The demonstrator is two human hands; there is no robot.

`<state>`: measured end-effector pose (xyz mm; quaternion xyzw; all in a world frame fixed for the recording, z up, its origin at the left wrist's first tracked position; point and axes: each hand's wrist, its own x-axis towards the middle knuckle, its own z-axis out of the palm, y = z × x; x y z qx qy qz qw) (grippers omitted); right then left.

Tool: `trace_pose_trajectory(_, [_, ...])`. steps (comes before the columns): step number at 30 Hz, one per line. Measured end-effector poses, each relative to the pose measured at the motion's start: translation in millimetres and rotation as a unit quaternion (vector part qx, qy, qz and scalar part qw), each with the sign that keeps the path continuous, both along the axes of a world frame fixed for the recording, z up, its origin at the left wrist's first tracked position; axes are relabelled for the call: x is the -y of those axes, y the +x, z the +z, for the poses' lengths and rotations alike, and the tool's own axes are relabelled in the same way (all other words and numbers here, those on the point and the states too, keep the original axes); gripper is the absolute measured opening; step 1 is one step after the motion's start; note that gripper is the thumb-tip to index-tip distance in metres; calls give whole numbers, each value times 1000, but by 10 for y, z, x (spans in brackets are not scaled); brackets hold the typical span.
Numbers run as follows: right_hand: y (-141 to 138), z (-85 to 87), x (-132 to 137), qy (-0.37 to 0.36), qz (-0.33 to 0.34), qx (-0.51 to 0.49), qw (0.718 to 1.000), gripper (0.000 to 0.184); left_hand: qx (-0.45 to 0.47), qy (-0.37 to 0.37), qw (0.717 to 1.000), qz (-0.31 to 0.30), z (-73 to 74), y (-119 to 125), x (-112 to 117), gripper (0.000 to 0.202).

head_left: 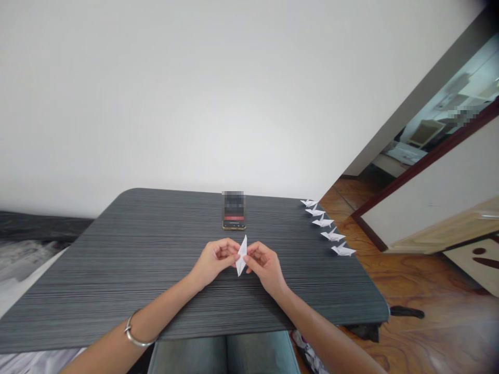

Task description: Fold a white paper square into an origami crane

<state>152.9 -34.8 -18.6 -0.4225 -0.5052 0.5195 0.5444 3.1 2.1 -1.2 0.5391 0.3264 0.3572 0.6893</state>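
A small white folded paper (pixel 241 255), a narrow diamond with its tip pointing away from me, is held upright over the table. My left hand (pixel 218 258) pinches its left edge between thumb and fingers. On the opposite edge, my right hand (pixel 265 263) grips it the same way, the thumb on the near face. The lower end of the paper shows a centre split. Just beyond my hands lies a phone (pixel 234 212) with a partly blurred screen.
Several finished white paper cranes (pixel 322 223) stand in a row along the right edge of the dark wood-grain table (pixel 156 244). A white wall (pixel 195 104) rises behind it. To the right are a wooden floor (pixel 374 270) and a doorway. A black strap-like piece (pixel 407 311) sticks out at the right corner.
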Motion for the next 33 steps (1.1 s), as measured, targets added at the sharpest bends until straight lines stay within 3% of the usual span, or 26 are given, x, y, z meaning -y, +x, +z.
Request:
trace_pose_trajectory(10, [-4, 56, -14, -3, 9, -43, 999, 8, 13, 9, 1000, 5, -25, -8, 0, 11])
trace_pose_trajectory(21, [-25, 83, -10, -8, 22, -66, 998, 10, -47, 104, 992, 46, 22, 0, 33, 7])
trace_pose_trajectory(28, [-27, 13, -42, -46, 10, -15, 999, 17, -109, 176, 976, 63, 34, -19, 38, 11])
trace_pose_trajectory(33, [-22, 4, -38, -39, -20, 3, 999, 18, -108, 170, 979, 45, 40, -20, 41, 13])
